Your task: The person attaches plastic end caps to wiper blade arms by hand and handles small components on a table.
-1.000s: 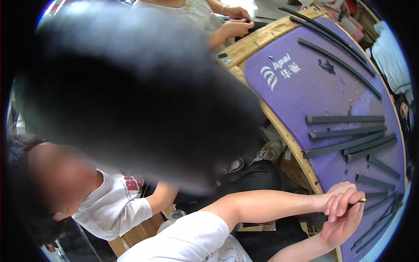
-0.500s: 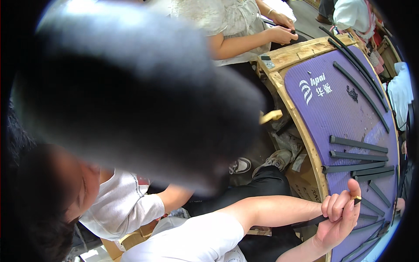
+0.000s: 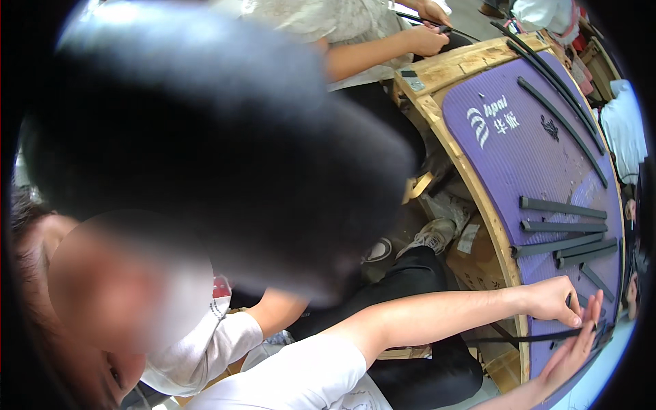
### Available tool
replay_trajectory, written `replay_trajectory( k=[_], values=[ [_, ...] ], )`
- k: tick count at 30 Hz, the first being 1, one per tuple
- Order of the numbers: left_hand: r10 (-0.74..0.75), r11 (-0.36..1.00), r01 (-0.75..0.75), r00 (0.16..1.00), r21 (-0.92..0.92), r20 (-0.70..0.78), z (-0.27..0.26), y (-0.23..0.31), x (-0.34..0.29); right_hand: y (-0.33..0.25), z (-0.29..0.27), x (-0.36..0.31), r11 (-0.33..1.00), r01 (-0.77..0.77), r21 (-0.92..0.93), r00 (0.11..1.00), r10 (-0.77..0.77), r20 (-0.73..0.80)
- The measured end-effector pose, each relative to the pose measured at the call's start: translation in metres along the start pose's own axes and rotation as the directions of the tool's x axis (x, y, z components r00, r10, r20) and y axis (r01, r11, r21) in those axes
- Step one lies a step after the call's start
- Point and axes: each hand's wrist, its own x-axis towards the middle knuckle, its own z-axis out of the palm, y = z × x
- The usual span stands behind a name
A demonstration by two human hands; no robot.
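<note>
Running away from the near side is a wooden worktop [image 3: 473, 63], its pale frame bordering a ribbed purple mat [image 3: 502, 164] that bears white print. Two co-workers are close by: one in a pale top [image 3: 294, 31] beyond the far end, hands together over something thin and dark, the other in a light sleeve [image 3: 225, 338] just to the left. A cardboard box [image 3: 488, 265] stands low beside the frame. Long black strips [image 3: 564, 130] slant along the far part of the mat, and shorter dark strips [image 3: 563, 207] lie nearer, roughly side by side, some touching or overlapping. One thin black strip [image 3: 523, 339] is off the mat, stretching beneath the person's left forearm, out past the worktop's edge, to the right hand [image 3: 572, 352]. That hand is opened out, fingers nearly straight, the strip running up against it. Just beside it the left hand [image 3: 553, 301] has its fingers curled and thumb drawn in; I cannot tell whether it pinches anything. Smallest of all, a little heap of black bits [image 3: 549, 128] sits between the long strips.
</note>
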Motion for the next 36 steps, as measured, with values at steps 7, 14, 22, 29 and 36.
replay_trajectory(
  k=[7, 14, 22, 29, 36],
  values=[
    [0.037, 0.998, -0.035, 0.999, -0.044, 0.033, 0.017, -0.013, -0.003, 0.017, 0.016, -0.014, 0.84, -0.114, 0.53, 0.974, 0.199, -0.106],
    [0.057, 0.984, -0.063, 0.998, 0.165, 0.04, 0.024, -0.031, -0.004, 0.021, 0.003, -0.02, 0.842, -0.164, 0.514, 0.983, 0.182, 0.016],
    [0.036, 0.99, -0.041, 0.999, 0.136, 0.035, 0.031, -0.034, 0.004, 0.018, 0.019, -0.024, 0.812, -0.131, 0.568, 0.968, 0.229, -0.103],
    [0.014, 0.97, -0.012, 1.0, 0.243, -0.005, 0.045, -0.055, 0.018, 0.03, 0.016, -0.022, 0.899, -0.052, 0.434, 0.971, 0.148, -0.19],
    [0.101, 0.964, -0.076, 0.991, 0.254, -0.086, 0.05, -0.048, 0.032, 0.039, 0.018, -0.01, 0.896, 0.019, 0.443, 0.941, 0.134, -0.31]
  ],
)
